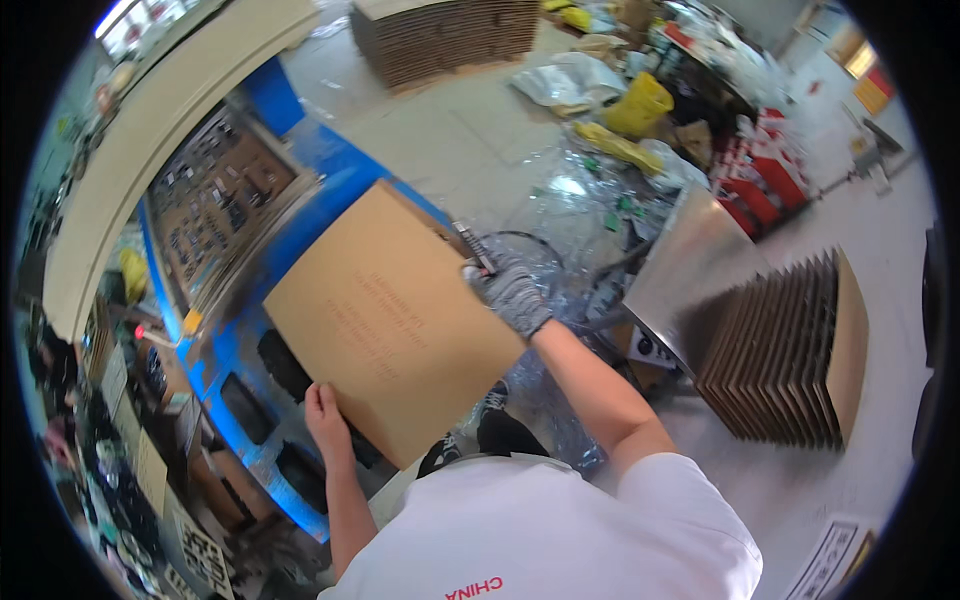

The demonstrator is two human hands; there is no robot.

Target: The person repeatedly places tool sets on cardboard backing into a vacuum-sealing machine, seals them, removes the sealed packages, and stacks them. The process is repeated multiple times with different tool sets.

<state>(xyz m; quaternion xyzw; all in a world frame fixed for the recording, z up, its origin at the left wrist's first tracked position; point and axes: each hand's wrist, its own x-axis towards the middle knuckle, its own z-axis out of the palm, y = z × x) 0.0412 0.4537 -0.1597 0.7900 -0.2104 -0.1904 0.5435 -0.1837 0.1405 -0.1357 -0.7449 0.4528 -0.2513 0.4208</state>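
A flat brown cardboard sheet point(390, 320) with faint reddish print is held tilted in front of me, over the near side of a blue machine point(330, 160). My left hand point(327, 412), bare, pinches its lower left edge, fingers partly hidden. My right hand point(513, 295), in a grey knitted glove, closes at the sheet's right edge; its fingertips are hard to make out. Just beyond that glove is a narrow metal piece point(474, 248); I cannot tell whether the glove touches it. Inside the machine, a brown die board point(225, 200) carries many small dark pieces.
To my right, a row of cardboard pieces point(780, 350) leans beside a metal sheet point(690, 270). Clear plastic film point(560, 210) and a yellow bag point(640, 105) litter the floor. A cardboard stack point(445, 45) stands at the back. A beige beam point(150, 140) crosses the upper left.
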